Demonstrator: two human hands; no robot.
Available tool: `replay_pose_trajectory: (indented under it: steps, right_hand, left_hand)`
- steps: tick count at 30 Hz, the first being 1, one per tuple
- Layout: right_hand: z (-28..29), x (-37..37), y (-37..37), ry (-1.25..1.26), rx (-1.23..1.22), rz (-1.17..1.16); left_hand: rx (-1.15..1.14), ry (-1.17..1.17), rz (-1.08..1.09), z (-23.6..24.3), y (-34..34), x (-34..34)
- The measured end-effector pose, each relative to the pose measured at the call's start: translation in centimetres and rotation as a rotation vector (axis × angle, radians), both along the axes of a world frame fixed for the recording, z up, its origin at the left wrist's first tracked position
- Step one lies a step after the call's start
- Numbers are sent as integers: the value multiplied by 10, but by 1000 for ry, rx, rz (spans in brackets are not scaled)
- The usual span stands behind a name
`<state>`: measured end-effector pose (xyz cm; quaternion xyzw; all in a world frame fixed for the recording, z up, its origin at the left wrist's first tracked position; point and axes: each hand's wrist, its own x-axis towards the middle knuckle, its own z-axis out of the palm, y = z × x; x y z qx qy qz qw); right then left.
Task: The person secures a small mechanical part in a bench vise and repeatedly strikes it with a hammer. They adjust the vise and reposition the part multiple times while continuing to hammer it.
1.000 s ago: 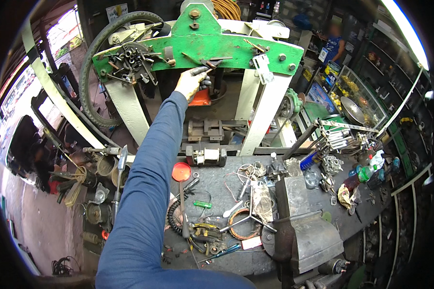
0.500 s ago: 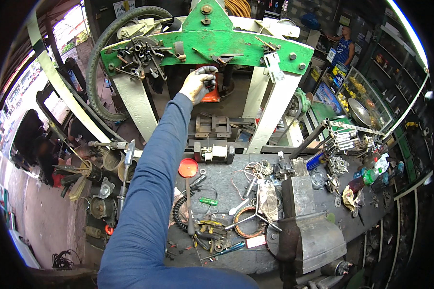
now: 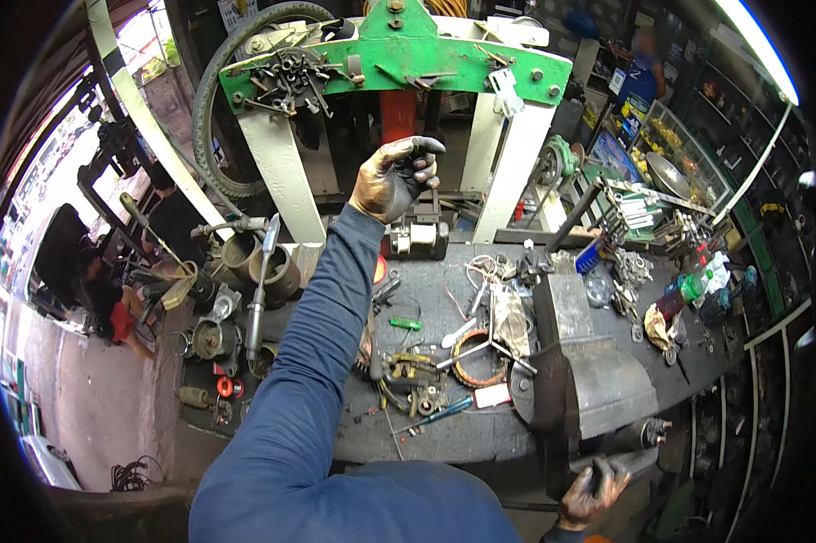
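Observation:
My left hand (image 3: 397,179) is raised over the far edge of the workbench (image 3: 426,317), in front of the green and cream press frame (image 3: 444,61). Its blackened fingers are curled closed; anything inside the grip is hidden. Low at the right, my right hand (image 3: 593,494) has come up beside the bench vise (image 3: 598,385), with a cylindrical metal part (image 3: 639,436) just above it. Those fingers are curled too, and I cannot make out what they hold. Under my left hand stands a small metal spool-like part (image 3: 417,239).
On the bench lie a copper-wound ring (image 3: 477,357), a three-armed metal tool (image 3: 489,342), a blue screwdriver (image 3: 444,412) and several pliers (image 3: 412,369). Loose bolts (image 3: 286,81) heap on the press beam. Metal pots (image 3: 281,271) stand at the left. A person (image 3: 641,77) is at the back right.
My left hand has drawn back from the press beam, lower and nearer, still curled. My right hand has come into view at the lower right. The view has shifted, showing people at the left.

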<state>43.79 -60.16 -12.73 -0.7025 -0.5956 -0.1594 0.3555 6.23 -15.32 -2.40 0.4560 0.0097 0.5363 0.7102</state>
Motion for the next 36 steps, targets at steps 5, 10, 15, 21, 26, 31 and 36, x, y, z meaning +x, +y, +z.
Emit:
replay_pose_trajectory:
  steps: [5, 10, 15, 21, 26, 31, 36]
  right_hand:
    - [11, -12, -1, -7, 21, -46]
    - [9, -10, 5, -5, 79, 8]
    - [17, -6, 0, -22, 27, 32]
    - [21, -1, -5, 5, 22, 157]
    - [25, 25, -16, 179, 54, 595]
    - [25, 88, -52, 341, 106, 861]
    - [13, 159, -85, 278, 75, 705]
  left_hand:
    - [-68, 33, 193, -12, -67, 35]
    - [-207, 55, 344, -45, -138, 57]
    - [-291, 79, 136, -86, -202, 85]
    - [-368, 114, 105, -116, -284, 125]
    - [-466, 259, 272, -128, -367, 143]
    - [-486, 277, 345, -134, -442, 172]
    - [-524, 387, 507, -132, -475, 210]
